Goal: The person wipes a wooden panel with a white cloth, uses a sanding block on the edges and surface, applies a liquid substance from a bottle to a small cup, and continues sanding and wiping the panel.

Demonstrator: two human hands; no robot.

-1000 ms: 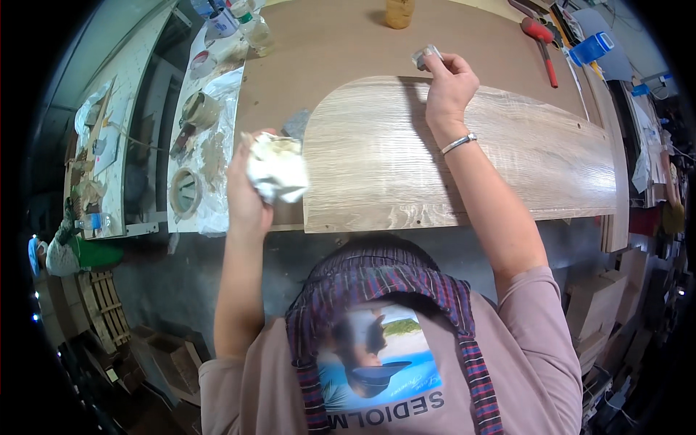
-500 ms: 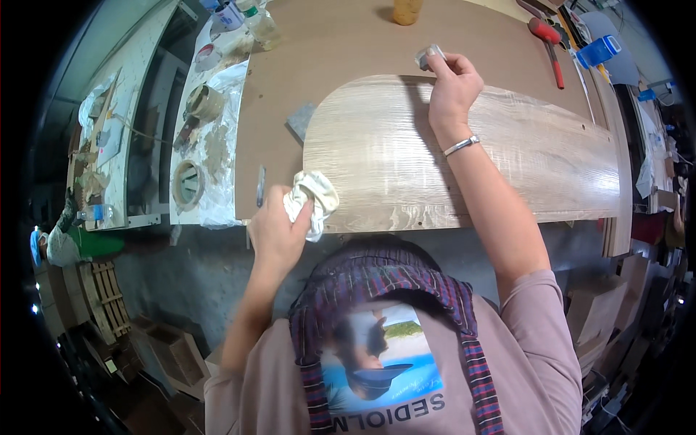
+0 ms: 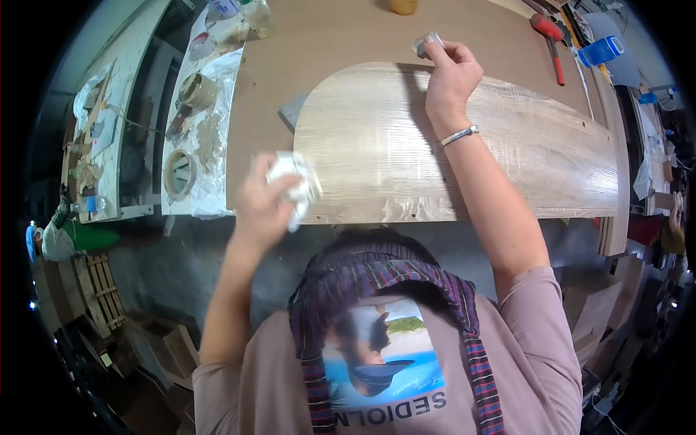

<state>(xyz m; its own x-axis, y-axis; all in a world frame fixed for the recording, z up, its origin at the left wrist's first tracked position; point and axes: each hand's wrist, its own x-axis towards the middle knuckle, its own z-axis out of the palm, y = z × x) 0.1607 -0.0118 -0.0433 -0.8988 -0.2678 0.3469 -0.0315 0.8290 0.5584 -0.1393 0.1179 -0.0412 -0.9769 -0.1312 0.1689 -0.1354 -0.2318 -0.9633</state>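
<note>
A wood-grain panel [image 3: 384, 145] with a rounded far left corner lies flat along the near side of the worktable. My left hand [image 3: 261, 203], smeared by motion, is closed round a crumpled white cloth [image 3: 296, 185] at the panel's left edge. Past the panel's far edge my right hand [image 3: 453, 83] pinches a small greyish piece [image 3: 426, 46] with a clear, shiny look; its kind I cannot make out. The right forearm reaches across the panel and casts a shadow on it. Partly under the panel's left side sits a flat grey piece [image 3: 292, 110].
A red mallet [image 3: 549, 47] and a blue container [image 3: 600, 51] lie at the far right. An amber jar [image 3: 404, 6] stands at the back. On the left, a plastic-covered strip holds a tape roll [image 3: 179, 174], a tub [image 3: 196, 92] and a bottle [image 3: 257, 14].
My left hand has moved left and slightly away from me with the cloth. My right hand, still pinching the small piece, has barely shifted. The view has tilted slightly.
</note>
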